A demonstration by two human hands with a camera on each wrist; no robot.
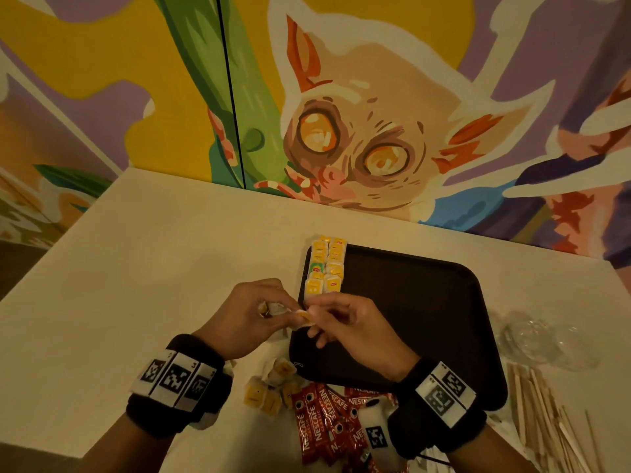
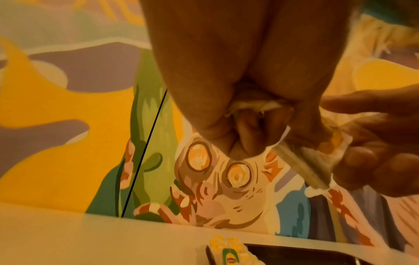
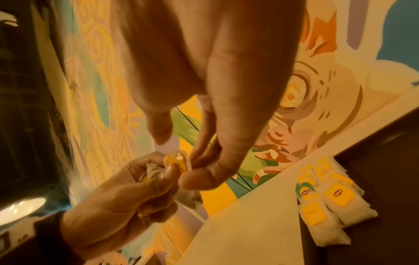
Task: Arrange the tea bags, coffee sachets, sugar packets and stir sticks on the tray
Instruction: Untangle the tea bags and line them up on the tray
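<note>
A black tray [image 1: 409, 302] lies on the white table, with two rows of yellow-tagged tea bags [image 1: 326, 266] lined along its left edge. Both hands meet just above the tray's near-left corner. My left hand [image 1: 252, 312] grips a bunch of tea bags [image 1: 275, 307] in its curled fingers. My right hand [image 1: 327, 314] pinches one yellow-tagged tea bag [image 1: 304, 317] between thumb and fingertips, right against the left hand. The right wrist view shows the pinched tea bag [image 3: 178, 161] and the rows of tea bags [image 3: 328, 199] on the tray.
Loose tea bags [image 1: 269, 387] and red Nescafe sachets [image 1: 324, 421] lie by the tray's near edge. Wooden stir sticks [image 1: 546, 421] are piled at the right, with crumpled clear plastic [image 1: 539, 339] beyond them. A painted wall [image 1: 341, 114] rises behind the table.
</note>
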